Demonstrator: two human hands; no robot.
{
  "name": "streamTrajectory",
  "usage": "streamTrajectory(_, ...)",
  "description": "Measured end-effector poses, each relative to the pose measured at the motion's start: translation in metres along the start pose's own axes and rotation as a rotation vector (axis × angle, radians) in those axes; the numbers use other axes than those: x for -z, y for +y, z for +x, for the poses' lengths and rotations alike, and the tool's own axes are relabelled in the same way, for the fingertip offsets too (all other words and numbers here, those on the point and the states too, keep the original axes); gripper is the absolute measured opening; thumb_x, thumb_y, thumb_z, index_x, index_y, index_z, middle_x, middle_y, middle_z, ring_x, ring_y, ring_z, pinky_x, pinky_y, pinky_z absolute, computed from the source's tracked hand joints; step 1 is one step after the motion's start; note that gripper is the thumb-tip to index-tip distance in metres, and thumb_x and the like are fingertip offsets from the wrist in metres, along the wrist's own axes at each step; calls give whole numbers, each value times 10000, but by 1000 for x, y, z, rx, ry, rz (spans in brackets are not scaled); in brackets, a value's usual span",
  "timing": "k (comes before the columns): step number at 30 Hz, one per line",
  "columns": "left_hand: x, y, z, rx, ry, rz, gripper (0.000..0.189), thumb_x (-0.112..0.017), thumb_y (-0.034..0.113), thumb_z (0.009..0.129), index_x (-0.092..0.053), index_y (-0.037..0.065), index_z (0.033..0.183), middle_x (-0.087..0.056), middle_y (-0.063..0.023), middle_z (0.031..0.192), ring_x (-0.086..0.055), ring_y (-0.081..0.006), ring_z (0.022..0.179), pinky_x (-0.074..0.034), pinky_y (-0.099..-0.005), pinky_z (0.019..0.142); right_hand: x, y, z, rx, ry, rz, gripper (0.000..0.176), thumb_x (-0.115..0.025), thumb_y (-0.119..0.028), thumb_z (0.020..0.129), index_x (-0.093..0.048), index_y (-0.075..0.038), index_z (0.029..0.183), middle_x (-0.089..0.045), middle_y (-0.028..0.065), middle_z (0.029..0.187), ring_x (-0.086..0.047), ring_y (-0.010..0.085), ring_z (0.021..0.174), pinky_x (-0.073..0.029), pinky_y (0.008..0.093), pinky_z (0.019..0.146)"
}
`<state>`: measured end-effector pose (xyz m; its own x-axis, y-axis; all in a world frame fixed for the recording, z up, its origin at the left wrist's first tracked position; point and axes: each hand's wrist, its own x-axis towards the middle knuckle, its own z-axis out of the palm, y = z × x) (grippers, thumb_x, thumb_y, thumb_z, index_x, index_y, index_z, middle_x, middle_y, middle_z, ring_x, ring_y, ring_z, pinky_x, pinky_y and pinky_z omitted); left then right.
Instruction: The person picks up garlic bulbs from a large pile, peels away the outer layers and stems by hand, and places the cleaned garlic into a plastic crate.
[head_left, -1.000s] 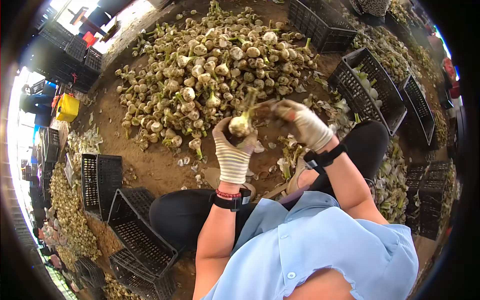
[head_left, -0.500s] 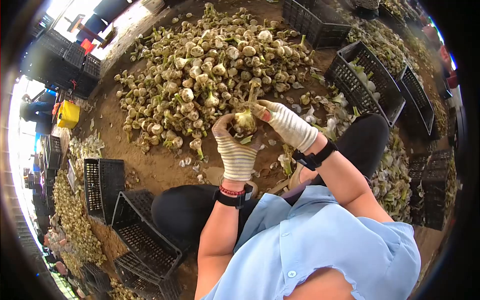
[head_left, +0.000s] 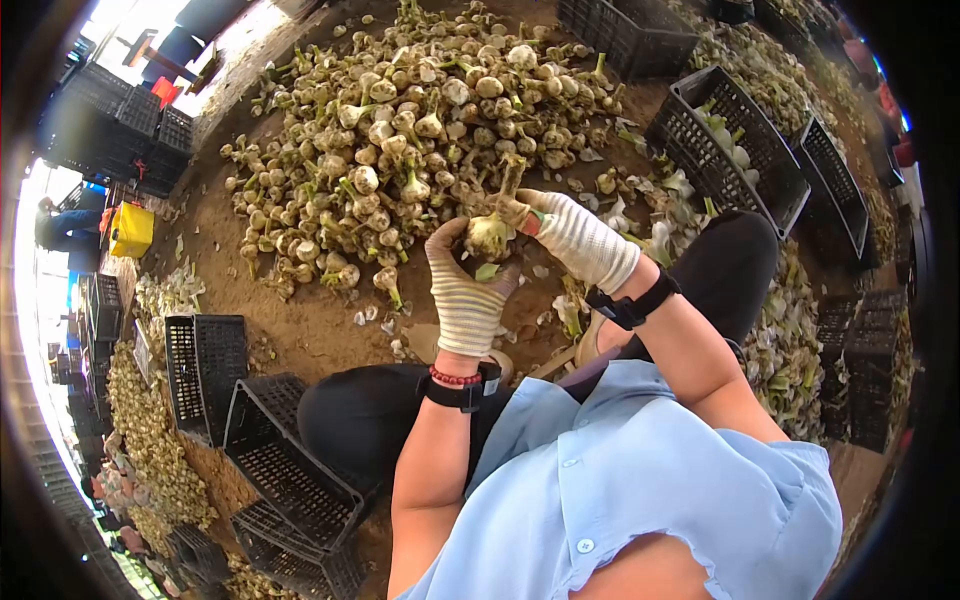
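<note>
A garlic bulb [head_left: 487, 237] with a dirty upright stem rests in my left hand [head_left: 468, 305], its gloved fingers and thumb curled around the bulb from below and the left. My right hand [head_left: 585, 240], in a similar knitted glove, is closed at the neck of the same bulb, where the stem begins. Something reddish shows at its fingertips, too small to name. A green leaf scrap lies by my left thumb. Just beyond both hands spreads a large heap of garlic [head_left: 400, 140] with stems and roots on.
Black plastic crates stand on both sides: one with pale garlic inside [head_left: 690, 150] at the right, others [head_left: 205, 370] at the left. Peeled skins [head_left: 780, 370] lie beside my right knee. A yellow container [head_left: 132, 230] stands at the far left, near a person's dark-clothed legs.
The bulb stays between both hands, slightly turned. My right fingers have shifted a little at its neck, and the view has moved slightly.
</note>
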<state>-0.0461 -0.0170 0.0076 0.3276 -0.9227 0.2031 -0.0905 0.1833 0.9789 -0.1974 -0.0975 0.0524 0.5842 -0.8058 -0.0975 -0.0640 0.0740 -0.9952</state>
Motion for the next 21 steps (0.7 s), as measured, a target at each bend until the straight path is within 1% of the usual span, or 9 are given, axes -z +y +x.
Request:
streamTrajectory(3, 0, -3, 1, -11, -4, 72, 731, -817, -57, 676, -449, 64, 1296, -517, -91, 1204, -534, -199, 1107, -442, -325, 1026, 0, 1, 2, -115, 44, -52, 296, -614, -222, 994, -639, 8, 1179, -579, -51, 823, -485, 59, 748, -448, 258, 645)
streamTrajectory(7, -2, 2, 1, 28, -41, 22, 710, -808, -44, 700, -449, 61, 1303, -514, -92, 1209, -532, -208, 1112, -490, -354, 982, 11, -6, -7, 0, 43, -177, 285, -608, -200, 991, -646, 6, 1184, -620, -39, 845, -510, 60, 772, -467, 264, 667)
streamTrajectory(9, -5, 7, 4, 227, 12, -231, 697, -803, -46, 727, -440, 55, 1313, -520, -101, 1216, -550, -216, 1091, -547, -401, 916, 15, -3, -9, -50, 57, -283, 280, -605, -186, 991, -648, 8, 1188, -637, -34, 859, -515, 60, 779, -473, 265, 678)
streamTrajectory(11, -4, 8, 2, 315, 13, -453, 604, -779, 86, 827, -437, 53, 1324, -539, -117, 1200, -590, -228, 1039, -591, -423, 842, 15, 13, -4, 96, 58, -150, 280, -612, -168, 985, -650, 15, 1194, -659, -24, 888, -525, 59, 787, -483, 264, 696)
streamTrajectory(14, 1, -1, 4, 547, -50, -806, 588, -604, 531, 938, -538, 65, 1292, -613, -116, 1191, -642, -253, 1038, -561, -428, 927, 16, 18, -8, 10, 42, 17, 276, -627, -157, 976, -660, 2, 1198, -666, -12, 903, -550, 51, 814, -489, 258, 717)
streamTrajectory(17, 18, -28, 20, 823, -351, -902, 607, -563, 574, 950, -579, 53, 1262, -670, -108, 1105, -672, -258, 915, -554, -449, 936, 19, 20, -11, -75, 47, 247, 276, -644, -161, 965, -669, -17, 1200, -679, -7, 922, -572, 44, 810, -496, 253, 700)
streamTrajectory(18, -6, -8, 20, 866, -14, -739, 601, -528, 591, 965, -634, 42, 1187, -705, -90, 1052, -676, -270, 833, -554, -393, 893, 22, 23, -12, -27, 60, 169, 244, -653, -168, 960, -682, -22, 1153, -675, -6, 891, -590, 58, 790, -509, 261, 685)
streamTrajectory(19, 2, -88, 23, 597, 48, -454, 486, -581, 498, 976, -670, 36, 1099, -706, -81, 1058, -667, -265, 864, -540, -359, 842, 21, 21, -15, -26, 64, 167, 244, -653, -168, 960, -682, -22, 1153, -675, -6, 891, -590, 58, 790, -509, 261, 685)
streamTrajectory(21, -1, -48, 23, 99, 42, 735, 374, -674, 335, 949, -630, 29, 1160, -675, -57, 1023, -627, -228, 891, -508, -343, 862, 21, 9, -23, -273, 174, -46, 197, -657, -137, 935, -689, -19, 1090, -686, 71, 842, -623, 116, 754, -521, 290, 679)
